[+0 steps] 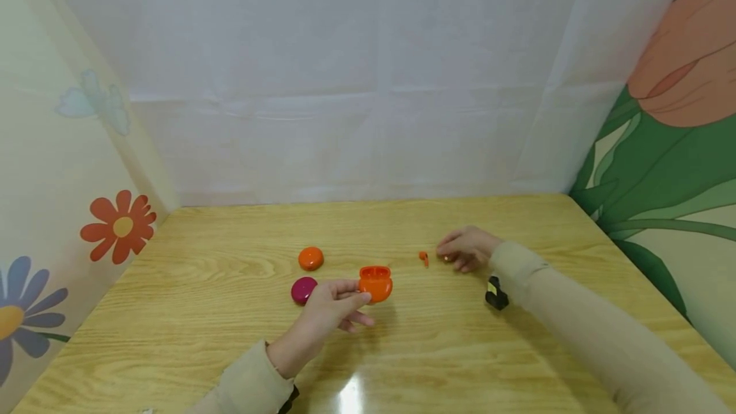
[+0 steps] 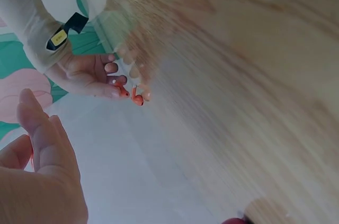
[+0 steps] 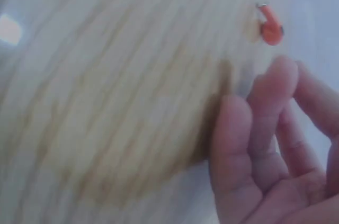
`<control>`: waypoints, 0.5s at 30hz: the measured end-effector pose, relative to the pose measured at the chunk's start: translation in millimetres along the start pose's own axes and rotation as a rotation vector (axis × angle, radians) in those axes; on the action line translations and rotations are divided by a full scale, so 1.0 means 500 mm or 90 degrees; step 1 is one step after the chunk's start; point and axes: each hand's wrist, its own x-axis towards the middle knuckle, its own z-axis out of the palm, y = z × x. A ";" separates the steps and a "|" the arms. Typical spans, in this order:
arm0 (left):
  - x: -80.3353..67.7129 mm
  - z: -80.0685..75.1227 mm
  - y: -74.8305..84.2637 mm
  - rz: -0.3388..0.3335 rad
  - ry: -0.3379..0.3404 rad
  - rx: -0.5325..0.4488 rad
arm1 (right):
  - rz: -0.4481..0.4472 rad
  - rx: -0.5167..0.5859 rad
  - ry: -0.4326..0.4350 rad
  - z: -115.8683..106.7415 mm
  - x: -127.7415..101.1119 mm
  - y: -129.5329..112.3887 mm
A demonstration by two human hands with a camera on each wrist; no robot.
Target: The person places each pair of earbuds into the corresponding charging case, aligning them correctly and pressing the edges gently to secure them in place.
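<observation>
Left hand (image 1: 325,312) pinches the open orange case (image 1: 375,282), held just above the bench (image 1: 230,312). My right hand (image 1: 464,249) rests on the bench, fingers loosely curled, holding nothing I can see. Orange earbud (image 1: 423,258) lies just beside its fingertips. Orange disc (image 1: 310,258) and magenta disc (image 1: 302,289) sit near the left hand.

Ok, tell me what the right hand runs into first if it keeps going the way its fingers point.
Most likely the small orange earbud on the table, lying just beyond the right hand and its fingertips. Depth is unclear, but the gap looks short.
</observation>
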 end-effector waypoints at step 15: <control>-0.002 0.009 0.001 -0.007 0.007 -0.012 | -0.062 0.035 0.018 -0.007 -0.070 -0.021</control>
